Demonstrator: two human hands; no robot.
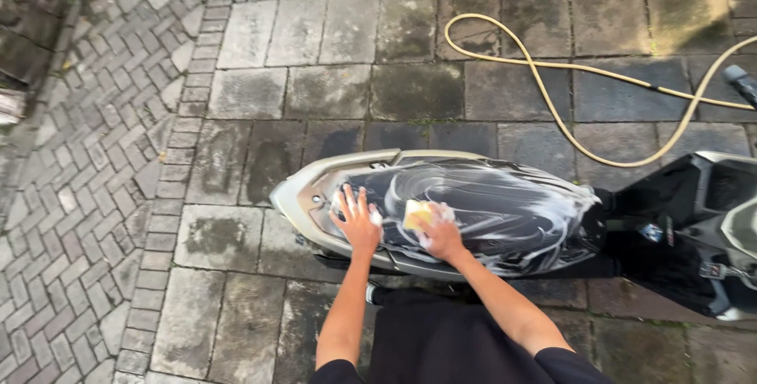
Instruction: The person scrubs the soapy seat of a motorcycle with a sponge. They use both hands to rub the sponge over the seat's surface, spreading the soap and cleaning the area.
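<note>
Nearest the camera, the person's dark-sleeved arms reach forward over a black lap to the long black padded scooter seat, which lies across the middle of the view. The left hand lies flat with fingers spread on the rear end of that seat, gripping nothing and seemingly steadying it. Just beside it, the right hand is curled around a yellow foam sponge pressed onto the seat's surface. White soapy swirls already cover most of the seat, so the lathering looks well advanced; no rinsing shows yet, and the silver-grey rear body panel around the seat's tail carries little foam. Beyond the seat, a pale yellow garden hose loops over the damp grey stone paving slabs, well apart from both hands.
</note>
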